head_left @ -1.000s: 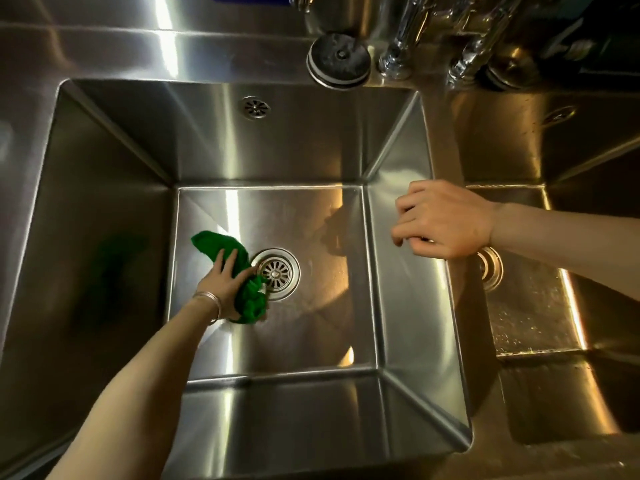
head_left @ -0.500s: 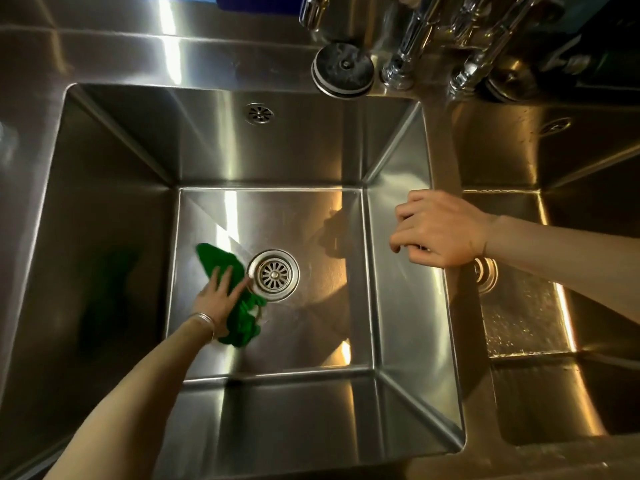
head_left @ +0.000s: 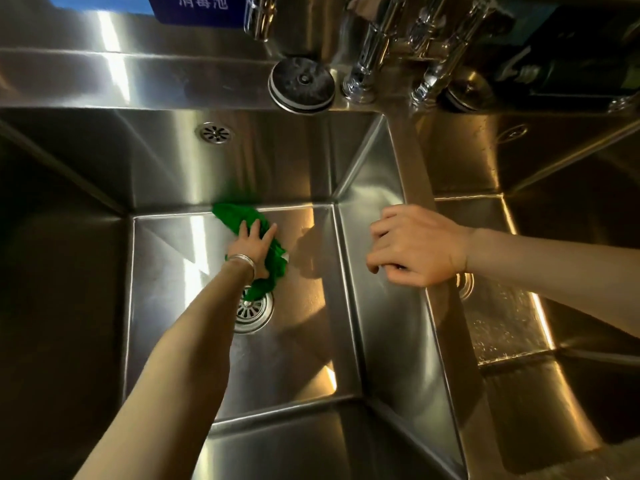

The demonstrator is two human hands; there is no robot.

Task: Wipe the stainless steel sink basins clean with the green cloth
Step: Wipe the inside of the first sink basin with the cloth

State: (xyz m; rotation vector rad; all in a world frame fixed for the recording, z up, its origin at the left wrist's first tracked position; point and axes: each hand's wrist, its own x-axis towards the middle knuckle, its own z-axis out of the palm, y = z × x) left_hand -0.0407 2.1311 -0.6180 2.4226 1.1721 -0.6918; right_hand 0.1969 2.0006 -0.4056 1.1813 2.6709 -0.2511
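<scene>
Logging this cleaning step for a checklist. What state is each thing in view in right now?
green cloth: crumpled, pressed flat on the basin floor near the back wall
left hand: fingers straight, pressing the cloth
right hand: fingers curled, resting on the divider between basins
left basin drain: unplugged, partly hidden by the arm
sink plug: out, lying on the back ledge
right basin: floor speckled with droplets
</scene>
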